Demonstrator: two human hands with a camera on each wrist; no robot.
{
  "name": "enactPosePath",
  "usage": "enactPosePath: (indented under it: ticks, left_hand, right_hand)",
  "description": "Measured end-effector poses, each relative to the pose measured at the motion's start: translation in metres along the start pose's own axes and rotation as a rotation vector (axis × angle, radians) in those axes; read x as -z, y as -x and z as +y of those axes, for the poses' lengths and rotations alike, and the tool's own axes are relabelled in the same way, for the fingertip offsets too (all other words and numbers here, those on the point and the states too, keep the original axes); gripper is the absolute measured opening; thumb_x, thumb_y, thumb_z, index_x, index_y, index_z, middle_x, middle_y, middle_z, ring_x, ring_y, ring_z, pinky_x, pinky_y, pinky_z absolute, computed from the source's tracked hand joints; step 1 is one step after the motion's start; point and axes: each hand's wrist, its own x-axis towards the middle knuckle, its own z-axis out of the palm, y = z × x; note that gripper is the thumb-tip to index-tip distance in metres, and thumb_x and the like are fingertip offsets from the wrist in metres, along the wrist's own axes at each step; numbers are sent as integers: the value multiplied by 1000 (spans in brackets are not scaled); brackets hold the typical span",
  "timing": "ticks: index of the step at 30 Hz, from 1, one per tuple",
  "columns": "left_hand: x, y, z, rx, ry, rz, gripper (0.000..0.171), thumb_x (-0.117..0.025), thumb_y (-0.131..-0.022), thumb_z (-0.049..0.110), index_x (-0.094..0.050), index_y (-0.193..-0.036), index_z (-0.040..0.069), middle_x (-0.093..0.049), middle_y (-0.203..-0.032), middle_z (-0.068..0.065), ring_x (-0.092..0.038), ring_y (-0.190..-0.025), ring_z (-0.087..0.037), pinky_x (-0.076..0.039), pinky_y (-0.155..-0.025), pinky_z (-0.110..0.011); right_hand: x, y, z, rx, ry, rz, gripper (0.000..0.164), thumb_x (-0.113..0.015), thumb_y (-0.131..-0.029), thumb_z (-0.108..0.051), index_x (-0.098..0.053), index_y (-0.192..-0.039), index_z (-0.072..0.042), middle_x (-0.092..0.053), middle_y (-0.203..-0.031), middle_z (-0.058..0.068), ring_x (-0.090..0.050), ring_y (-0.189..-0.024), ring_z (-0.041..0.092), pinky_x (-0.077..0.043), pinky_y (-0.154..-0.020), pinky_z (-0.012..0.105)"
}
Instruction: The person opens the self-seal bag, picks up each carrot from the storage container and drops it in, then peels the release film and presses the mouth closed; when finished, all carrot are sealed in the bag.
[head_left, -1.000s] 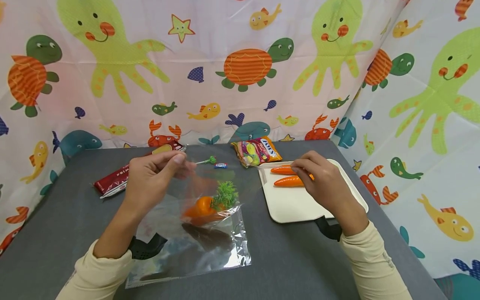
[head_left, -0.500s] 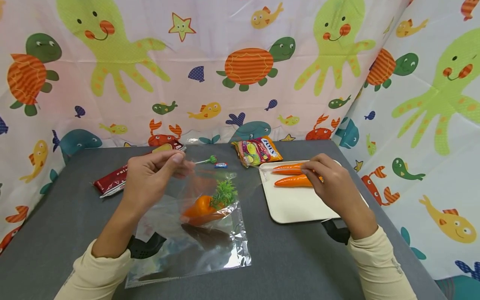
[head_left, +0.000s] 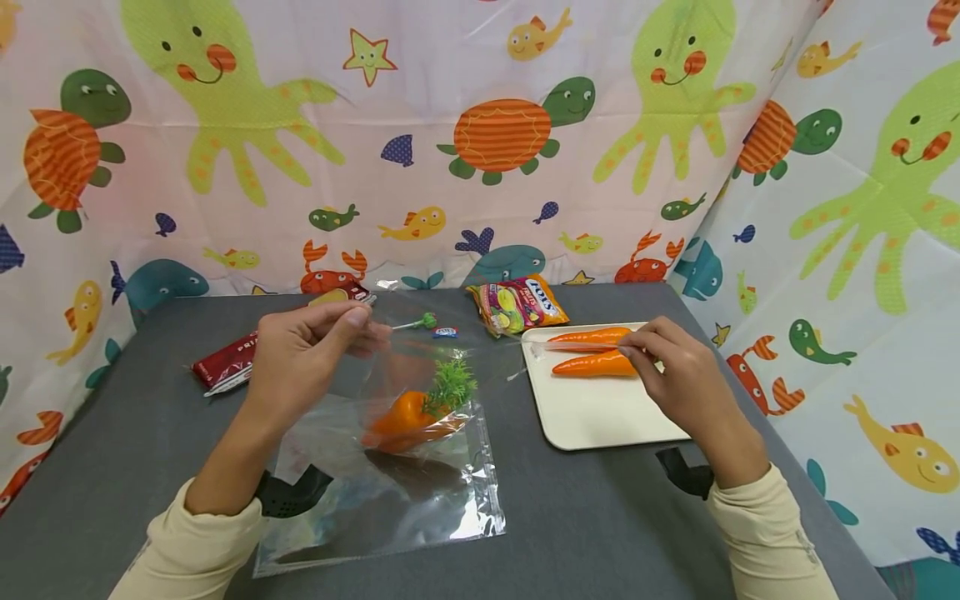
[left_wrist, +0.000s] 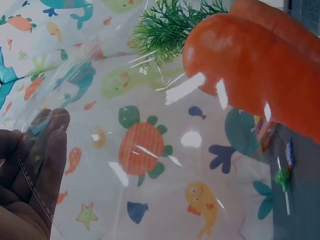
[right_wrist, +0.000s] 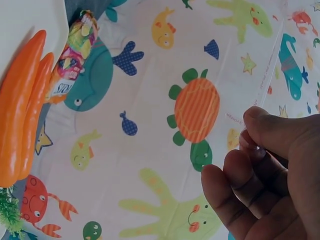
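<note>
My left hand pinches the top edge of a clear plastic bag, raised over the table. Inside it are orange carrots with feathery green tops. My right hand pinches a thin clear plastic strip, pulled out sideways over the tray; small red print shows on it in the right wrist view. How the strip joins the bag cannot be made out. A white tray lies below the right hand, bearing two more carrots; their green tops show in the right wrist view.
Flat clear plastic lies on the grey table under the raised bag. At the back are a FOX'S candy packet, a green lollipop, a small blue wrapped sweet and a dark red packet. Patterned curtains surround the table.
My right hand has moved right and slightly down, drawing the clear strip farther out across the tray. The left hand keeps its hold on the bag in about the same place.
</note>
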Motion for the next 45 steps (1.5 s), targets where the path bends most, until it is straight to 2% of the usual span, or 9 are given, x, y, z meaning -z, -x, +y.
enactPosePath:
  ticks: [8,15,22,31,34,40,45]
  left_hand:
    - [0,-1,1,-1,5,-4,16,-62,-95,1,-73,-105,-1,-73,-83,-11,-72,-73,-19,-58,-68,-31]
    - [1,-1,0,-1,-13,-2,16,-61,-95,3,-74,-105,1,-74,-84,-9,-72,-74,-19,-58,-68,-31]
    - [0,-2,0,-12,10,-5,16,-61,-95,0,-73,-105,-1,-73,-84,-11,-72,-74,-19,-58,-68,-31]
    - [1,2,-1,-19,21,34,17,-61,-95,-1,-73,-105,0,-73,-85,-13,-72,-73,-21,-58,-68,-30]
    - [3,3,0,-2,8,43,16,-61,-95,1,-73,-106,0,-73,-86,-12,-72,-73,-21,-57,-71,-30]
    - [6,3,0,10,13,39,17,-61,-94,-2,-72,-107,-4,-73,-86,-15,-72,-75,-20,-57,-68,-31]
    - [4,2,0,5,4,25,17,-61,-94,-1,-72,-106,-4,-73,-86,-14,-72,-76,-19,-58,-67,-31]
  right_hand:
    - [2,11,9,-37,4,7,22,-80,-72,11,-71,-90,2,-60,-83,6,-52,-68,13,-41,-62,9]
    - [1,22,15,-64,10,2,21,-79,-73,10,-72,-90,2,-60,-83,5,-53,-69,12,-42,-62,11]
    - [-1,29,20,-71,-5,20,22,-79,-71,13,-71,-89,2,-61,-83,5,-52,-69,10,-40,-64,8]
    - [-1,38,23,-101,43,-8,20,-80,-72,12,-71,-89,5,-60,-82,7,-53,-67,13,-39,-65,4]
    - [0,42,23,-110,71,-35,20,-80,-73,10,-71,-89,3,-61,-83,7,-54,-67,13,-43,-63,9]
    - [-1,47,20,-135,104,-113,16,-80,-75,2,-71,-88,-3,-60,-83,3,-56,-68,14,-54,-57,33]
    - [-5,51,16,-122,71,-163,16,-81,-75,-1,-70,-85,-8,-59,-85,1,-59,-71,16,-55,-59,37]
